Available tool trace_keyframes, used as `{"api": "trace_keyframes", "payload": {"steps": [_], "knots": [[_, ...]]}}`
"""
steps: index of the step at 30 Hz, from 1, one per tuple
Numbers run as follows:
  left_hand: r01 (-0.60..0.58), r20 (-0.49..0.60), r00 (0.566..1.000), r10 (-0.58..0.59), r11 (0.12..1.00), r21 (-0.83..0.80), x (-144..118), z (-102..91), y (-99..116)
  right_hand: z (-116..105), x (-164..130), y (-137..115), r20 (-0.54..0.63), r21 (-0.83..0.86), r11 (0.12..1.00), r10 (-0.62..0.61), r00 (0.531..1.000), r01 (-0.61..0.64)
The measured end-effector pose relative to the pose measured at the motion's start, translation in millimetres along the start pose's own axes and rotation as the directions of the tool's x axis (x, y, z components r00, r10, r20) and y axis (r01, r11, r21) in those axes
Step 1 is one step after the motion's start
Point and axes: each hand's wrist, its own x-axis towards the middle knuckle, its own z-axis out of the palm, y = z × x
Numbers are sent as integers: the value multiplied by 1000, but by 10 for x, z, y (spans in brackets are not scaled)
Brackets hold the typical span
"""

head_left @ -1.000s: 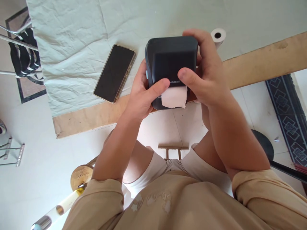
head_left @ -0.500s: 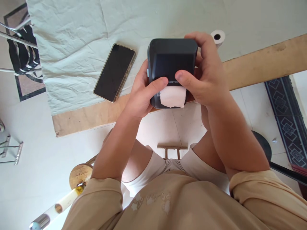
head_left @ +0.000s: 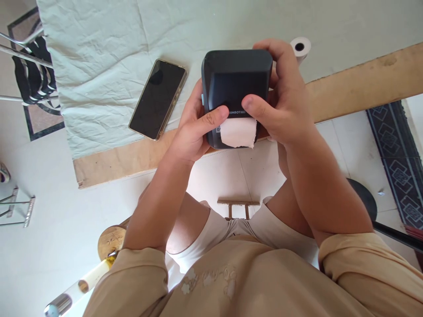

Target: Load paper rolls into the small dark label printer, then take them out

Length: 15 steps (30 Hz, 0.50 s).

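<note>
A dark grey mini printer (head_left: 236, 83) is held over the near edge of the table, gripped from both sides. My left hand (head_left: 193, 130) wraps its left side with the thumb pressed on the front face. My right hand (head_left: 280, 99) clasps its right side and top, thumb next to the printed logo. A short strip of white paper (head_left: 238, 133) with a torn edge hangs from the slot under both thumbs. A white paper roll (head_left: 300, 46) stands on the table just behind my right hand.
A black smartphone (head_left: 157, 99) lies screen up on the pale green cloth (head_left: 105, 57) left of the printer. The wooden table edge (head_left: 360, 86) runs across. Below are white floor tiles, a round wooden stool (head_left: 110, 241), a black stool (head_left: 363, 198) and a patterned rug (head_left: 393, 149).
The printer and both hands shifted only slightly. My left thumb slid a little to the left on the front face. The paper strip looks unchanged.
</note>
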Motion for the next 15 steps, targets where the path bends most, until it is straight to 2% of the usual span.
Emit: {"api": "trace_keyframes", "payload": {"steps": [9,13,15], "knots": [[9,20,1000,-8,1000,-10,5,-45,-2,44,17,3,-22,42,997,-68,997,69],[6,-12,1000,-6,1000,-30,-11,52,33,52,4,23,-67,21,991,-131,989,133],[-16,-31,999,14,997,-73,-13,123,53,48,-9,19,-78,-20,995,-101,992,99]]}}
